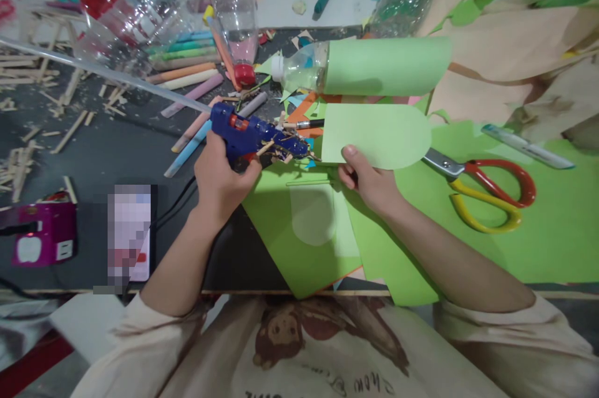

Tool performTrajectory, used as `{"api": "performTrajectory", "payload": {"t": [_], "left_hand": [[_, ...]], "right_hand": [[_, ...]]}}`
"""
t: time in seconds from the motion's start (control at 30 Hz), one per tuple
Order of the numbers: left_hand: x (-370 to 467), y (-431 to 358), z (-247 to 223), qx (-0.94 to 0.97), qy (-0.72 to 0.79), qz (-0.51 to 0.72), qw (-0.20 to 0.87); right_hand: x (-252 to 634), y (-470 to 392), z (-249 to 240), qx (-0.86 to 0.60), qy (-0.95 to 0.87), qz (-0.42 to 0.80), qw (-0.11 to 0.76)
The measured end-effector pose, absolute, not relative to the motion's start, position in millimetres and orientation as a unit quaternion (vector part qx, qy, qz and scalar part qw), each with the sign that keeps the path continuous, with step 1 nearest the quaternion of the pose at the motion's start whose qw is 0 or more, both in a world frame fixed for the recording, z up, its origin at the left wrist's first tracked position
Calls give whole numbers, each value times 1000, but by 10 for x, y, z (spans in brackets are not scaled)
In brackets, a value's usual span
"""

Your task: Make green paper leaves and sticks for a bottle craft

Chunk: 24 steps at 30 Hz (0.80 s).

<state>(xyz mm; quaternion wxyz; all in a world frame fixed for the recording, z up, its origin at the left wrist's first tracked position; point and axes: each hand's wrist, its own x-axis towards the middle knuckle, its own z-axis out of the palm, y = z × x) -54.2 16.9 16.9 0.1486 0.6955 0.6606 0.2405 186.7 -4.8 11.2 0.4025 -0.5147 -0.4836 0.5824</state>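
My left hand [222, 173] is closed round the handle of a blue hot glue gun [248, 136], with a long clear glue stick [107, 73] running out of its back end. The gun's nozzle points right, at the straight left edge of a pale green paper piece [379, 136] with a rounded right end. My right hand [367, 179] pinches that paper at its lower edge, thumb on top. Just beyond it lies a plastic bottle [304, 67] on its side, wrapped in a light green paper sleeve [388, 66]. Wood bits cling around the gun's nozzle.
Scissors [468, 170] with red and yellow handles lie right of the paper, on green sheets [556, 229]. A phone [143, 229] and a purple box [44, 232] are at left. Colored sticks [191, 80], wood scraps [70, 130] and plastic bottles [229, 5] crowd the far side.
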Motion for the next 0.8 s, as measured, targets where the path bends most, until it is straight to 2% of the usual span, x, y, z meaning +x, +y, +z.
{"api": "performTrajectory", "payload": {"t": [0.8], "left_hand": [[-540,177,151,691,668,240,137]], "right_hand": [[1866,-49,100,-513,-484,586,399]]}}
